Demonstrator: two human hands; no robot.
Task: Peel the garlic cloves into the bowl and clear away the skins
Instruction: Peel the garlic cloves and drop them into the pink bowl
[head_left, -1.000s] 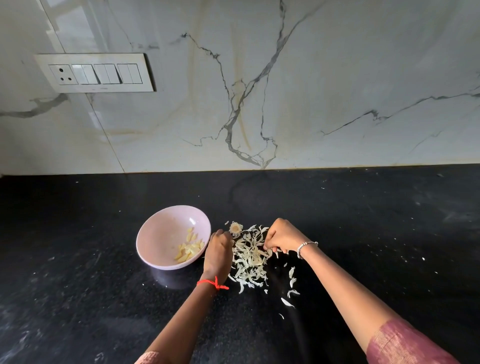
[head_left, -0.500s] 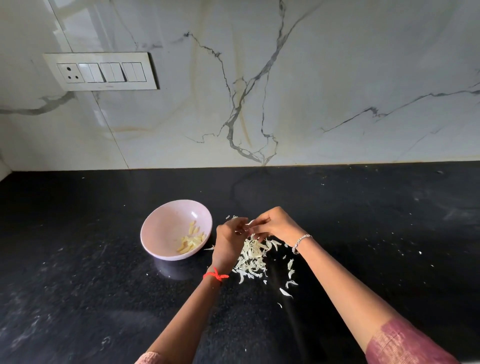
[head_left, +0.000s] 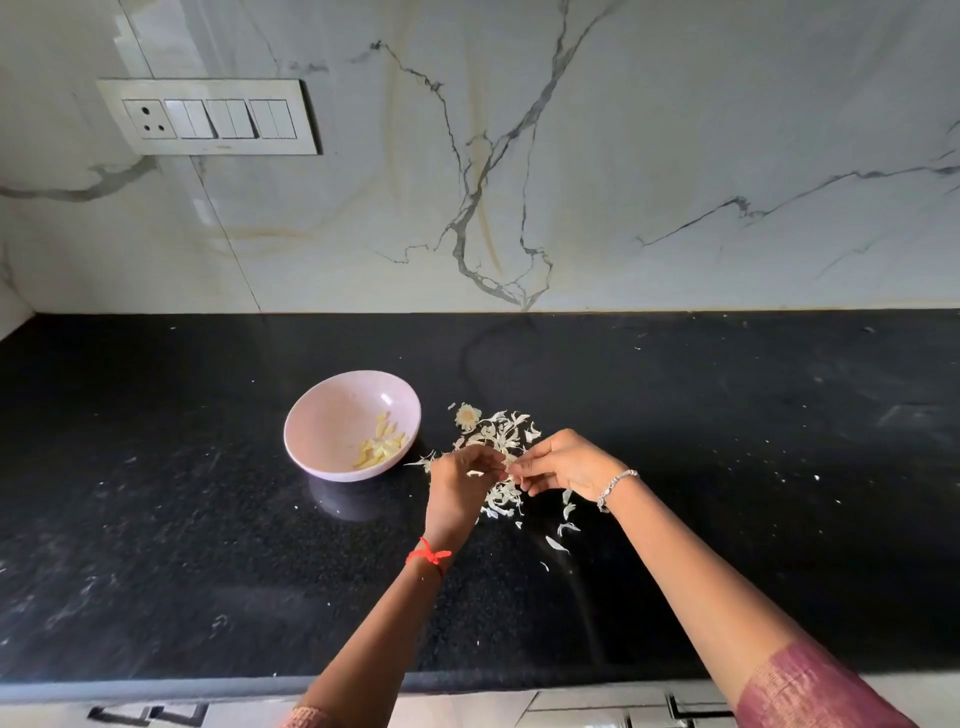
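A pale pink bowl (head_left: 317, 415) stands on the black counter and holds several peeled yellow garlic cloves (head_left: 382, 448). To its right lies a pile of white garlic skins (head_left: 501, 434) with a dried root end (head_left: 467, 415) at its far edge. My left hand (head_left: 460, 486) and my right hand (head_left: 569, 462) meet just above the pile. Their fingertips pinch a small white bit of skin between them. Whether a clove is inside it is hidden by the fingers.
Loose skin flakes (head_left: 556, 543) lie scattered on the black counter (head_left: 727, 467) toward its front edge. A marble wall with a switch panel (head_left: 208, 117) rises behind. White specks dot the counter to the right.
Both hands rose from the skin pile, where they rested a second ago, and came together with their fingertips touching. The view has tilted down and shows the counter's front edge.
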